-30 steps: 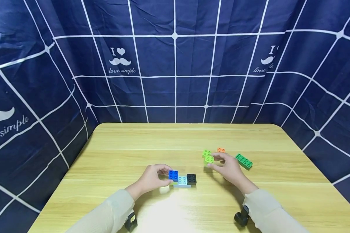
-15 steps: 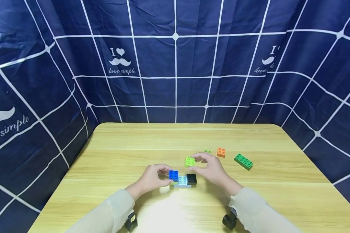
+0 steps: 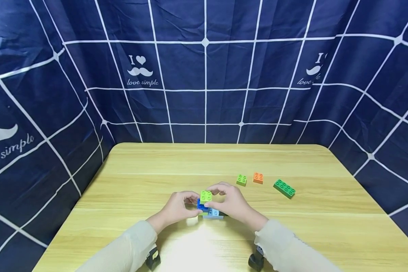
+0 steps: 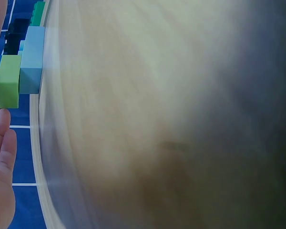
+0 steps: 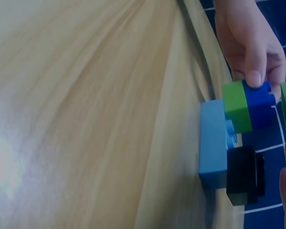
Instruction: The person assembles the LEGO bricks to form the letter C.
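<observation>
A light blue brick (image 5: 213,143) carries a lime green brick (image 5: 236,107) at its left end and a black brick (image 5: 241,171) at its right end. On top of that lime brick sits a blue brick (image 5: 260,106). My left hand (image 3: 176,207) pinches the blue brick between thumb and fingers. Just above the blue brick, my right hand (image 3: 237,207) grips another lime green brick (image 3: 206,196). A small gap shows between the two in the right wrist view. In the head view the right hand hides the black brick.
Farther back on the wooden table (image 3: 149,162) lie a loose lime brick (image 3: 241,180), an orange brick (image 3: 258,178) and a long green brick (image 3: 284,188). A dark blue curtain (image 3: 180,105) with white lines surrounds the table's back and sides.
My right hand has picked up a lime brick from beside the loose one and carried it left and forward over the blue brick. The left hand stays put, holding the stack.
</observation>
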Tool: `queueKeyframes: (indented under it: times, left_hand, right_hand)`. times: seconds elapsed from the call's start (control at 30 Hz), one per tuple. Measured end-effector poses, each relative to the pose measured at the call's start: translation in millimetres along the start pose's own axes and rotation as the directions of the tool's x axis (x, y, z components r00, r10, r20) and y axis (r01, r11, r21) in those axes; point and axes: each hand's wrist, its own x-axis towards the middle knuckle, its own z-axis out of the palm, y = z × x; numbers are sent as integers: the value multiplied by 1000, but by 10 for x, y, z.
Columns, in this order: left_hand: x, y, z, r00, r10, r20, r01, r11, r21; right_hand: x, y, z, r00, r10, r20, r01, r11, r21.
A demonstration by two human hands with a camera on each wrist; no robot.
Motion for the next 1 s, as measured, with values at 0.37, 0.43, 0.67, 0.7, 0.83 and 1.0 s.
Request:
queueKeyframes:
  times: [0.37,0.43,0.67,0.7,0.83,1.0]
  left_hand:
    - [13,-15,13,999,43,-8,-43,999,1]
    - [10,-19,13,999,53,-10,-53,999,-4]
    - [10,-32,11,999,50,-4,-50,999,1]
    - [11,-31,11,999,45,-3,-45,999,3]
    - [11,-21,9,999,33,2,-33,999,6]
    - [4,-14,-8,999,42,2,-42,999,4]
  right_hand:
    - [-8,-11,68,999,-2,42,2,1000,-6]
    - [-8,-12,70,999,-12,44,13,1000,-9]
    - [5,-18,72,998,-30,54,31,999,-30]
    - [7,-22,71,998,-24,57,26,999,-33]
    - [11,-43,69,998,-3,63,5,999,-40]
    - [17,-51,89,998,7,60,-3,998,-61]
